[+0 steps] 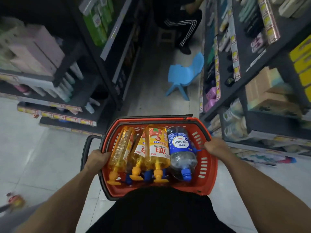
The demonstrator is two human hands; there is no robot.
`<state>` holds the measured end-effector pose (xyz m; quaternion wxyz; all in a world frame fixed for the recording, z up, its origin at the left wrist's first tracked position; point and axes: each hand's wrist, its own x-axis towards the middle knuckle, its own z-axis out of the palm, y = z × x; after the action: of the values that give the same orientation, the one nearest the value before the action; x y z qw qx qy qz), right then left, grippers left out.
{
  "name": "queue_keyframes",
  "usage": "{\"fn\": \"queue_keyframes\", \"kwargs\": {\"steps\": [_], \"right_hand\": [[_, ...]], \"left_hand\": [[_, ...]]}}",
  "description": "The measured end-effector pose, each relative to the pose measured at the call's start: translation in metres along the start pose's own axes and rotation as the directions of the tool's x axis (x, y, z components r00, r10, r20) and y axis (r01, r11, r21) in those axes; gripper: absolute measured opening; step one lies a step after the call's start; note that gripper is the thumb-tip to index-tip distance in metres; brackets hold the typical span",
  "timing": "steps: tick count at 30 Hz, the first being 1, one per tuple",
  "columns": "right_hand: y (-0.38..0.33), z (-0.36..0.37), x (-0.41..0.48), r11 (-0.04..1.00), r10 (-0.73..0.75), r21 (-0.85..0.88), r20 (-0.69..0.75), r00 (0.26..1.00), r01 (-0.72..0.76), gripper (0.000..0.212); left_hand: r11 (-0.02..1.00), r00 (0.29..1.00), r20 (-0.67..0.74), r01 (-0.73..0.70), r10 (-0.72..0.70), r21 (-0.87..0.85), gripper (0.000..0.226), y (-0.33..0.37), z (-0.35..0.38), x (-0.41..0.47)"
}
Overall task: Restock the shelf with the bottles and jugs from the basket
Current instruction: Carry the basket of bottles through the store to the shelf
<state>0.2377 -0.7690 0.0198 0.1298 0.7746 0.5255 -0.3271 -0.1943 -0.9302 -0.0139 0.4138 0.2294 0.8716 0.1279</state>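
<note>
You had bright, even light: bottles in the basket between your fingers were sharp, glinting; shelves beyond your fingertips were smeared and bowed.

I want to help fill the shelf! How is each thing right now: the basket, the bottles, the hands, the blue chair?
red basket: held up, loaded with bottles.
yellow bottles: lying down in the basket, caps on, pointing toward the person.
blue-label bottle: lying beside them, cap on.
left hand: grips the basket's left rim.
right hand: grips the basket's right rim.
blue chair: upright on the aisle floor.
</note>
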Motion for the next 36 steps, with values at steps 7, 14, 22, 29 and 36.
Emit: {"fn": "queue_keyframes", "kwargs": {"steps": [7,14,22,29,36], "right_hand": [[-0.049,-0.071,0.126,0.997,-0.052,-0.061,0.055,0.997,0.056,0.03],[-0.137,-0.17,0.245,0.955,-0.193,-0.206,0.121,0.974,0.215,0.031],[-0.251,-0.202,0.307,0.88,-0.296,-0.344,0.14,0.945,0.326,0.037],[-0.403,-0.199,0.328,0.715,-0.474,-0.509,0.15,0.868,0.478,0.045],[-0.488,-0.179,0.353,0.54,-0.55,-0.574,0.313,0.774,0.615,0.044]], "left_hand": [[0.993,0.993,-0.035,0.109,-0.111,-0.042,0.046,0.115,0.022,0.055],[0.937,0.949,-0.073,0.286,-0.306,-0.202,0.052,0.206,0.064,0.051],[0.795,0.879,0.002,0.431,-0.476,-0.426,0.059,0.226,0.068,0.09],[0.578,0.794,0.072,0.498,-0.603,-0.646,0.088,0.163,0.105,0.159],[0.472,0.723,0.013,0.465,-0.691,-0.749,0.052,0.24,0.069,0.121]]}}
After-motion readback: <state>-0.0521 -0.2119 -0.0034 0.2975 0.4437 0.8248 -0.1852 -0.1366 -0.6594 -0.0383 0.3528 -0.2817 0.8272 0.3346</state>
